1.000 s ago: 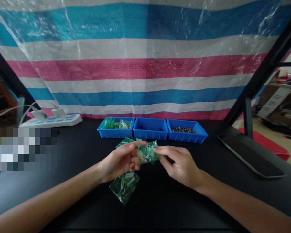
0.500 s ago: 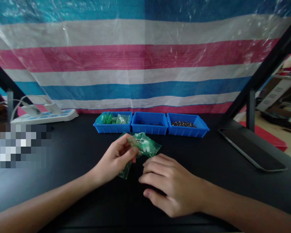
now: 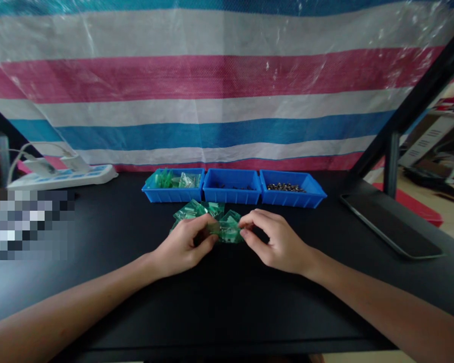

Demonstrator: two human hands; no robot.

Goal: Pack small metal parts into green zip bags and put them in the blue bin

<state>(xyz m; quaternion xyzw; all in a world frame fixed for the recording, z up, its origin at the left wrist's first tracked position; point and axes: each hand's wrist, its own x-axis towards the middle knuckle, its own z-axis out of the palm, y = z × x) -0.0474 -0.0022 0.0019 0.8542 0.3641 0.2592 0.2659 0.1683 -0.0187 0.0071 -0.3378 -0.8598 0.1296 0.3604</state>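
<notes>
A small green plastic bag [image 3: 227, 231] with little parts inside is pinched between my two hands just above the black table [image 3: 227, 302]. My left hand [image 3: 187, 244] grips its left end and my right hand [image 3: 274, 242] grips its right end. Behind my fingers, more green bags [image 3: 196, 209] lie in a loose heap on the table. Beyond them stands a row of three blue bins: the left bin [image 3: 173, 185] holds green bags, the middle bin [image 3: 232, 186] a few dark bits, the right bin [image 3: 292, 189] small dark metal pieces.
A dark tablet [image 3: 391, 232] lies at the right on the table. A white power strip [image 3: 64, 176] with plugs and cables sits at the back left. A striped tarp [image 3: 227, 101] hangs behind the bins. Black frame posts [image 3: 391, 161] stand at the right.
My right hand left the bag, dropped flat to the table, then came back up to the bag's right end. Both hands moved forward toward the bins, next to the heap.
</notes>
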